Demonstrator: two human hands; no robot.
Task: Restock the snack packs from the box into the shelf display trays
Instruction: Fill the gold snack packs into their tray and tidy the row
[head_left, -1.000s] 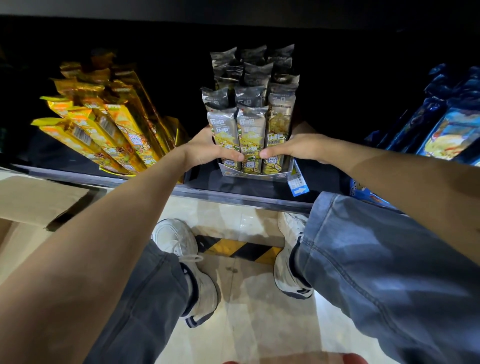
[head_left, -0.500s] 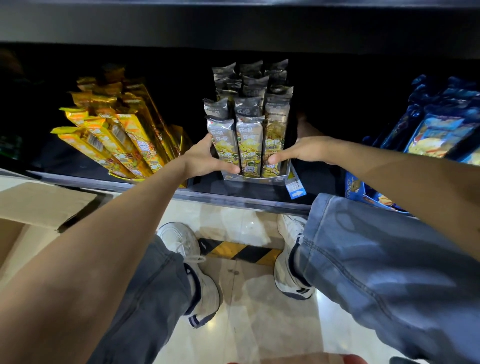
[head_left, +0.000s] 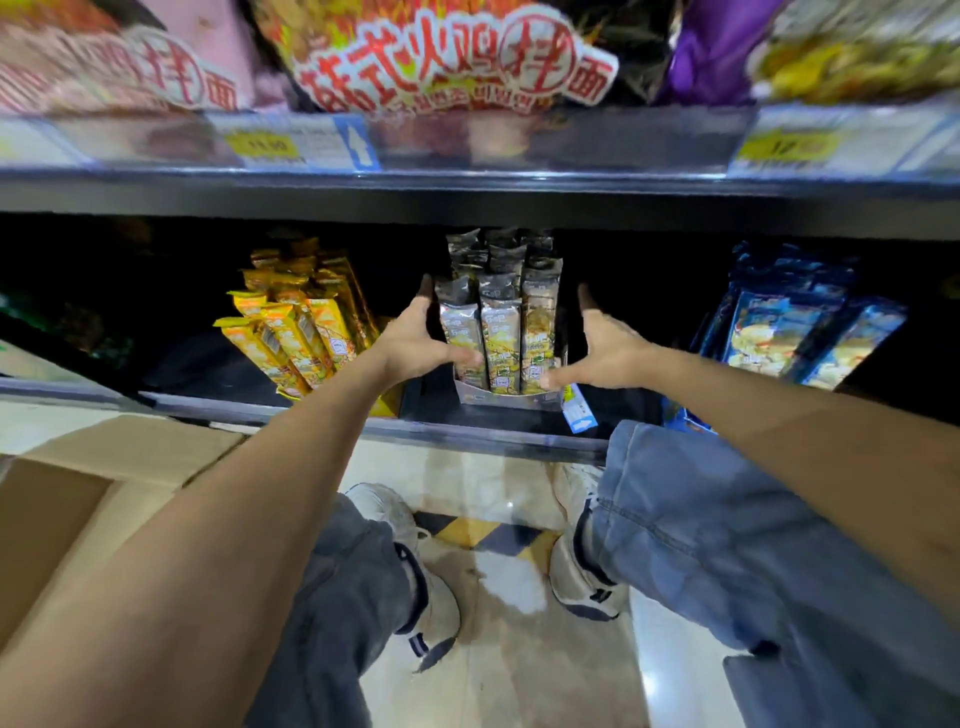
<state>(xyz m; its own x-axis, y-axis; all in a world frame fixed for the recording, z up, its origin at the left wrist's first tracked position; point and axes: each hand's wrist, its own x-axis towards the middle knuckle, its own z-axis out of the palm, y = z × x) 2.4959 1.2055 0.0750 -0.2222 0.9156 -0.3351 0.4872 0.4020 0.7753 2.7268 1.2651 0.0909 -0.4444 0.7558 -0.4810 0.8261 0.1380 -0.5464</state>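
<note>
Both hands are spread wide, grasping nothing. The left hand and right hand flank the grey cardboard display tray of upright silver snack packs on the dark lower shelf

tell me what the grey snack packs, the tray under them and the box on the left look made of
Grey snack packs: likely metallised plastic film, glossy; they show crinkles and bright glints.
Tray: probably printed paperboard, matte, with a thin cut front lip.
Box: corrugated cardboard by its look, plain brown and dull, flaps folded open.
</note>
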